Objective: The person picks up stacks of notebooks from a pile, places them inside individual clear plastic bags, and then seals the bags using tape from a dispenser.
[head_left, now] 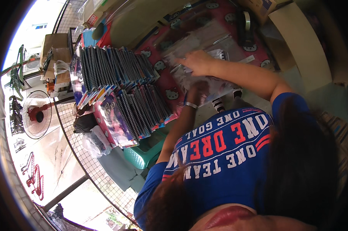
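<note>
Clear plastic bags (pixel 228 82) lie spread on a table covered with a pink cartoon-print cloth (pixel 172 93). Over the plastic, my right hand (pixel 197 63) reaches leftward, its index finger stretched out and touching the film. Closer to my body, my left hand (pixel 199 89) rests at the near part of the plastic, a band round its wrist; its fingers are in shadow and hard to make out. Beside my right hand, a dark spiral-like edge (pixel 221 54) shows at the plastic. To the left stand two rows of spiral-bound notebooks (pixel 112 67), packed spine up.
A black tape dispenser (pixel 246 32) sits at the far right of the table. Cardboard (pixel 301 42) rises along the right side. A green plastic stool (pixel 137 157) is below the notebooks. Further left are a wire-mesh rail (pixel 93 169), a fan (pixel 37 114) and cardboard boxes (pixel 54 50).
</note>
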`<state>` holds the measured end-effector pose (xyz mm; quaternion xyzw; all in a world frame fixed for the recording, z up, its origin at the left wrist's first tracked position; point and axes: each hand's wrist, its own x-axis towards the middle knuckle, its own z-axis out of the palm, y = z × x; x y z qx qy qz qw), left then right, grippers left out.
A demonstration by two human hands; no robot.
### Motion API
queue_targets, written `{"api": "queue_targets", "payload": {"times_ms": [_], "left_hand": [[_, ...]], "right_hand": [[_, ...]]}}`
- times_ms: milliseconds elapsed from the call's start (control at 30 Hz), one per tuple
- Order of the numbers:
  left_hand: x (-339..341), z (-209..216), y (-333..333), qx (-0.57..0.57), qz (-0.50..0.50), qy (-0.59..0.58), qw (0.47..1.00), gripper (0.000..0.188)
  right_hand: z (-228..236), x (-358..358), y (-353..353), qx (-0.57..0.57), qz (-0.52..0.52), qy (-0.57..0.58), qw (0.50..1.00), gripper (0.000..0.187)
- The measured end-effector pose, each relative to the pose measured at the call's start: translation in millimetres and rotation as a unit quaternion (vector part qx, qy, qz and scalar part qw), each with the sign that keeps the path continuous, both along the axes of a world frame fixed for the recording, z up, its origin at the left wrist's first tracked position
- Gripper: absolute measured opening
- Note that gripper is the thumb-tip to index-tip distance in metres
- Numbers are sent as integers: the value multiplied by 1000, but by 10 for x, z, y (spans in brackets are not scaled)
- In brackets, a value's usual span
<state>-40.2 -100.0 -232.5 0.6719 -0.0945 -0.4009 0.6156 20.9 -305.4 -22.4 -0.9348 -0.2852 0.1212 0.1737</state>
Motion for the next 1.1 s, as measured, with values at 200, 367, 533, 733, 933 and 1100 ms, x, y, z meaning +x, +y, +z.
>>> {"api": "queue_targets", "payload": {"times_ms": [200,367,533,733,933,1100], "left_hand": [[-328,355,82,-105,114,59,986,43],[320,1333,121,5,163,-127,978,62],[322,1404,-186,-44,166,-243,955,49],[403,1836,-245,8,235,-298,925,35],[367,1751,7,-41,277,-157,947,40],[343,1398,-82,-141,219,-58,964,64]], "right_hand": [[279,-312,-591,391,-75,38,916,93],[-438,-529,-886,313,-144,30,938,95],[-479,-542,-668,429,-194,38,881,79],[9,-357,-823,441,-156,-10,884,25],[-265,-392,-1387,516,-154,86,838,32],[-692,-150,-1147,476,-88,298,823,52]]}}
